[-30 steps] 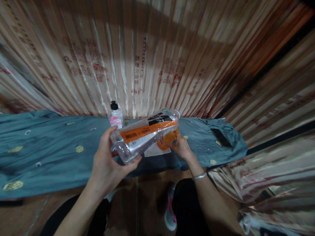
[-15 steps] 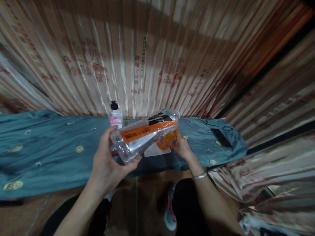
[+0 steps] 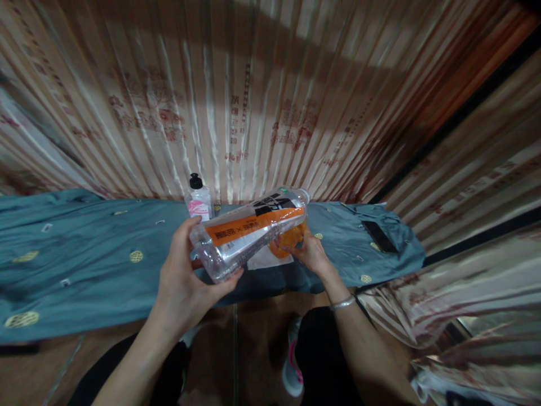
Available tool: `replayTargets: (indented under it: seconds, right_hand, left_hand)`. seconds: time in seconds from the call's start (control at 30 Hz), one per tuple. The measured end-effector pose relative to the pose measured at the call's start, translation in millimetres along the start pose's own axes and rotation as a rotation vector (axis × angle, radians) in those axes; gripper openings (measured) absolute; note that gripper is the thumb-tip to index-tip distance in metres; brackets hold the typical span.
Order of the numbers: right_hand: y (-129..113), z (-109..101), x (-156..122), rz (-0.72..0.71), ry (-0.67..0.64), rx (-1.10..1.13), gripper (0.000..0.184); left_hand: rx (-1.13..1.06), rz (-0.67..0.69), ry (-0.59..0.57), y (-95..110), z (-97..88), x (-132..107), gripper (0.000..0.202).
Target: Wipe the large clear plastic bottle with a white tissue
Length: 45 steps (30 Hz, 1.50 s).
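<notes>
Bottle (image 3: 253, 225) unmoved since earlier | base gripped in left hand (image 3: 183, 282) | right hand (image 3: 314, 255) holding orange container (image 3: 282, 247)

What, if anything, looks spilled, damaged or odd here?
No spill or damage shows. The large bottle is tilted sideways in the left hand instead of upright, and the blue cloth below is wrinkled, not flat.

A left hand (image 3: 180, 282) holds a big clear bottle (image 3: 251, 230), tilted, mid-frame.
The bottle partly hides an orange thing (image 3: 284, 246) that the right hand (image 3: 313, 254) holds, just right of the middle. A white sheet (image 3: 262, 261) shows just below, on blue cloth (image 3: 97, 248). A small bottle (image 3: 199, 204) with a black cap (image 3: 195, 181) stands left of the middle; a curtain (image 3: 262, 96) fills the top.
</notes>
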State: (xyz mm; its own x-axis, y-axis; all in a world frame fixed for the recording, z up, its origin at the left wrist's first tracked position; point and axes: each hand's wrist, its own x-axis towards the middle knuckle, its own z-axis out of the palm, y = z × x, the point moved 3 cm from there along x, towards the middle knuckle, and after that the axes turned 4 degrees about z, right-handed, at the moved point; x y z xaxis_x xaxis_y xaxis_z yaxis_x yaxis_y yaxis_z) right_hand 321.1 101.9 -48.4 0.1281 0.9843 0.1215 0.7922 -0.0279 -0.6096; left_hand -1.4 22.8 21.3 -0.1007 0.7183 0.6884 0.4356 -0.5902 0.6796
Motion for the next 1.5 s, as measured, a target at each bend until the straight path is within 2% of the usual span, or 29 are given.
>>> replayTargets:
  seconds: [0.17,0.4,0.57,0.9,1.27,1.5]
  right_hand:
    - [-0.9,-0.1,-0.6,0.019,-0.002,0.005,0.065]
    - [-1.5,0.2,-0.7,-0.025,0.025,0.01,0.069]
    - [-1.2,1.0,-0.1,-0.058,0.039,0.029,0.065]
    - [-1.5,2.2,-0.5,-0.025,0.047,0.021,0.072]
    - [1.9,2.6,0.5,-0.064,0.047,0.023,0.069]
    - [2.0,3.1,0.7,-0.042,0.045,0.028,0.068]
  left_hand:
    - [0.002,-0.01,-0.012,0.0,0.3,-0.7,0.088]
    - [-0.016,-0.008,-0.008,0.5,-0.8,-0.1,0.088]
    - [-0.014,-0.017,-0.004,-0.4,-0.4,0.5,0.09]
    - [-0.012,-0.009,-0.006,-0.1,0.1,-0.3,0.086]
    - [-0.005,0.005,0.002,-2.4,0.5,-0.4,0.088]
    - [0.005,0.019,0.002,-2.5,0.3,-0.5,0.09]
